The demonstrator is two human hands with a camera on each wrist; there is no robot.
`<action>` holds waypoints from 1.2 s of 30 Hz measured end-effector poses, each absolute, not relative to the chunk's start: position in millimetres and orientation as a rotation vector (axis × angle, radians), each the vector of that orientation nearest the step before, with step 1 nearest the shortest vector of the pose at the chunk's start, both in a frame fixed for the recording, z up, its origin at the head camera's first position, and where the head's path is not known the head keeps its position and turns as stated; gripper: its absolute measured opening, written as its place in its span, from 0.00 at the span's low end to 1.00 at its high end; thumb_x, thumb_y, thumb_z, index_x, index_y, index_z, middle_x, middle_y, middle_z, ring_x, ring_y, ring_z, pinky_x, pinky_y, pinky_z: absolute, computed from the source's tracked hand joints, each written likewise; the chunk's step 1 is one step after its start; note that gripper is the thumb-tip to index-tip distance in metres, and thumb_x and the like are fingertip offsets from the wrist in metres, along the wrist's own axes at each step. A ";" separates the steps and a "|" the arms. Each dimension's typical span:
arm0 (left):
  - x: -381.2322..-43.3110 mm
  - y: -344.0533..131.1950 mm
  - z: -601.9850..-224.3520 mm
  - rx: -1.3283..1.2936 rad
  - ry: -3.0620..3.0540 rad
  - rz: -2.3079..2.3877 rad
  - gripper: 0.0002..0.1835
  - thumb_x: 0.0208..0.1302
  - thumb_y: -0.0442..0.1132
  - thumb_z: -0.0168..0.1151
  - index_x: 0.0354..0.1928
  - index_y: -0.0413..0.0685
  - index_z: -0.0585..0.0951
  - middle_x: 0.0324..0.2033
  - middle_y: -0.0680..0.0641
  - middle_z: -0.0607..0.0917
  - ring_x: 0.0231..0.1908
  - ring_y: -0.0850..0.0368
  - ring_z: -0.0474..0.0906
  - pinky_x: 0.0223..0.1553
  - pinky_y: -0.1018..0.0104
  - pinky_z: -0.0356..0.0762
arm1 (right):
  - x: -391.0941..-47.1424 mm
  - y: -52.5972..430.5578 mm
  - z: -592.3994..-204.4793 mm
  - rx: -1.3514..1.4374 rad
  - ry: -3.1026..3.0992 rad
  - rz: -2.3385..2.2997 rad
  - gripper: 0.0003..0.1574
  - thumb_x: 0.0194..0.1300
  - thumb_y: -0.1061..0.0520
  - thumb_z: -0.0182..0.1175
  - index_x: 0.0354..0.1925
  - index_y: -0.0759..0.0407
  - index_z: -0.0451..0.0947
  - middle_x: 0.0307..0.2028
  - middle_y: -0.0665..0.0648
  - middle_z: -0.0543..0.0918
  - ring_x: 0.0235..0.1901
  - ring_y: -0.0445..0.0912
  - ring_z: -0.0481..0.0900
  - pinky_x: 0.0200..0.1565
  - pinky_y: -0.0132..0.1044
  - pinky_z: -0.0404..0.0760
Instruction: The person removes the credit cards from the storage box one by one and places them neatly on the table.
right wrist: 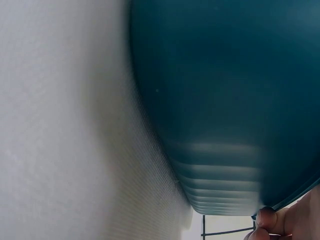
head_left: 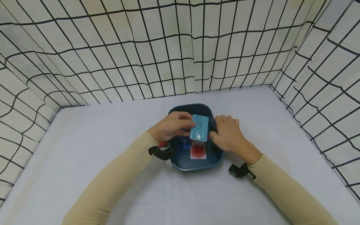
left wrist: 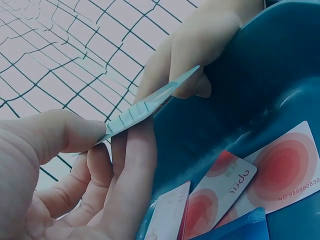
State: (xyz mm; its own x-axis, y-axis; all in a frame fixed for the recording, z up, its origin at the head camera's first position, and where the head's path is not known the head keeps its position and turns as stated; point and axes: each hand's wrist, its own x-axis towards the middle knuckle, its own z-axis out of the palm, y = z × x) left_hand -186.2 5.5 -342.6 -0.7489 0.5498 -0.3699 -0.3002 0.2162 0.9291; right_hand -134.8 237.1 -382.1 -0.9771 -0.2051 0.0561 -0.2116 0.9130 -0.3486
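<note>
My left hand [head_left: 175, 125] pinches a light blue card [head_left: 200, 127] between thumb and fingers, above a dark blue plastic basin [head_left: 184, 163]. In the left wrist view the card [left wrist: 137, 114] shows nearly edge-on. My right hand [head_left: 229, 134] grips the basin's right rim. Its fingertips [right wrist: 267, 217] also show at the rim in the right wrist view. Inside the basin lie a white card with a red circle [head_left: 198, 152], a dark blue card [head_left: 184, 142] and other cards, some overlapping. The held card and left hand hide part of them.
A red card [head_left: 163, 144] shows at the basin's left side, partly hidden by the left wrist. The basin stands on a white-covered table [head_left: 98, 150]. White walls with a black grid [head_left: 157, 62] rise at the back and both sides.
</note>
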 end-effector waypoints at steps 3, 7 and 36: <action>-184.0 1.3 -339.6 0.228 1.816 1.625 0.18 0.72 0.32 0.60 0.60 0.36 0.74 0.53 0.41 0.79 0.47 0.53 0.82 0.60 0.49 0.84 | -134.5 236.2 -382.5 0.333 -3.053 0.560 0.18 0.65 0.49 0.51 0.44 0.62 0.71 0.37 0.58 0.74 0.40 0.55 0.66 0.43 0.48 0.58; -181.6 -4.1 -336.0 0.219 1.832 1.626 0.17 0.72 0.33 0.61 0.59 0.38 0.74 0.54 0.41 0.79 0.47 0.52 0.83 0.58 0.49 0.85 | -133.8 235.3 -382.9 0.331 -3.050 0.564 0.17 0.65 0.50 0.51 0.44 0.62 0.71 0.36 0.58 0.73 0.39 0.54 0.66 0.43 0.47 0.58; -174.3 -54.1 -316.2 0.232 1.954 1.663 0.12 0.71 0.34 0.63 0.53 0.44 0.75 0.47 0.45 0.82 0.44 0.52 0.84 0.50 0.55 0.89 | -131.7 233.3 -382.6 0.321 -3.023 0.543 0.15 0.64 0.51 0.51 0.41 0.61 0.71 0.34 0.58 0.72 0.38 0.55 0.65 0.43 0.48 0.58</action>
